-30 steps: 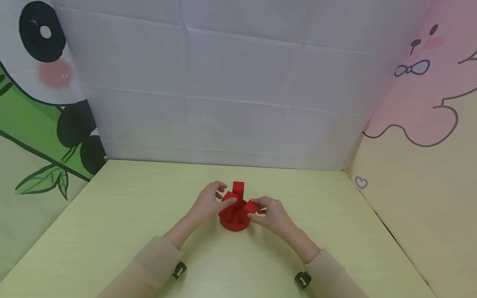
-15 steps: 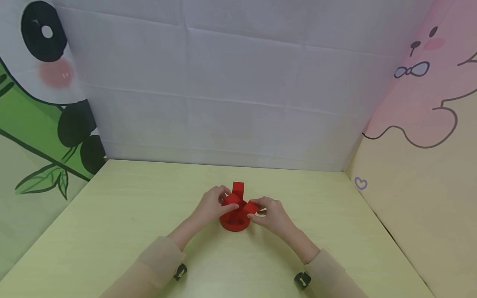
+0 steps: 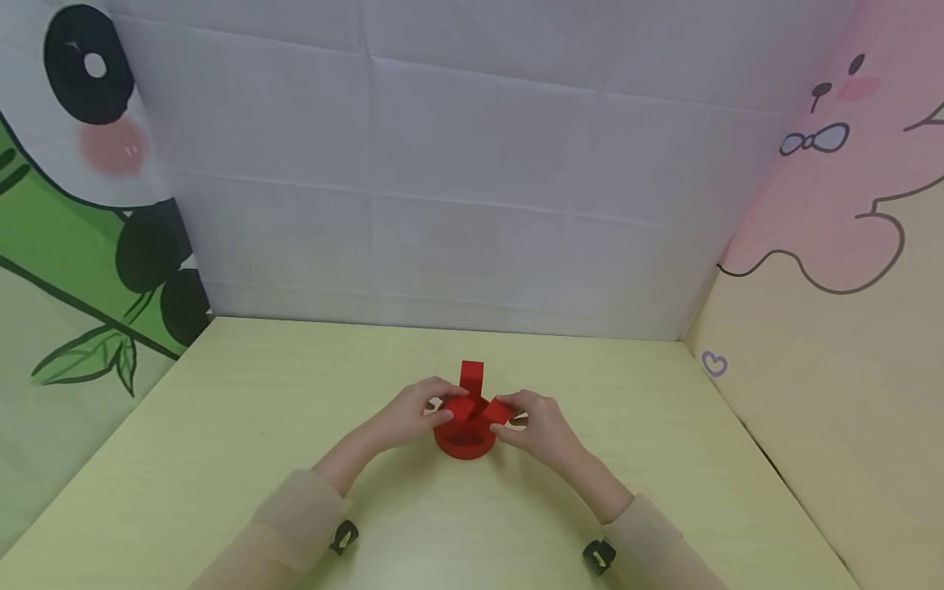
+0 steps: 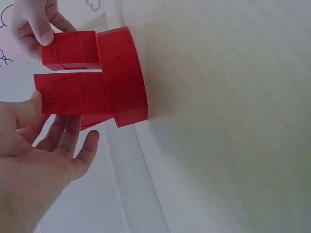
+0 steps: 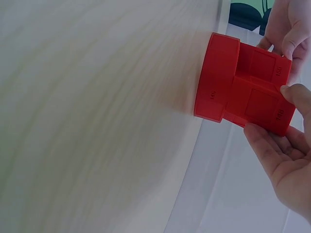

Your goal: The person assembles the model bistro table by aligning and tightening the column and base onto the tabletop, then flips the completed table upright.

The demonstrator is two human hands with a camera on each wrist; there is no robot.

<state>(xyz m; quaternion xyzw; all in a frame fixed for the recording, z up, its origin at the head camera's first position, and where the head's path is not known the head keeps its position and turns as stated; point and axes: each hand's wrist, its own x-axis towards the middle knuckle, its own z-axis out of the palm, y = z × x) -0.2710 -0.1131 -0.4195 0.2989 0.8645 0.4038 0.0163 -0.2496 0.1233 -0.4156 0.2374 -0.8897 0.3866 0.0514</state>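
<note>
A round red base [image 3: 465, 450] stands on the table, with three red blocks rising from it. My left hand [image 3: 404, 419] pinches the left block [image 3: 459, 406] near its top, between thumb and fingers. In the left wrist view this block [image 4: 73, 93] bears the number 155 and its lower end meets the base [image 4: 121, 77]. On the other side, my right hand [image 3: 543, 426] pinches the right block [image 3: 497, 410], marked 148 on the face seen in the right wrist view. The third block [image 3: 472, 375] stands upright at the back, touched by neither hand.
The pale wooden table [image 3: 221, 426] spreads around the base. A white sheet [image 3: 472, 180] hangs behind it, and printed cartoon panels stand at the left [image 3: 88, 270] and right [image 3: 826, 205]. Small black devices sit by both sleeves.
My left hand closes around the left block, then shifts down and slightly left. The block tilts lower and closer to me. My right hand stays on its block, nearly still.
</note>
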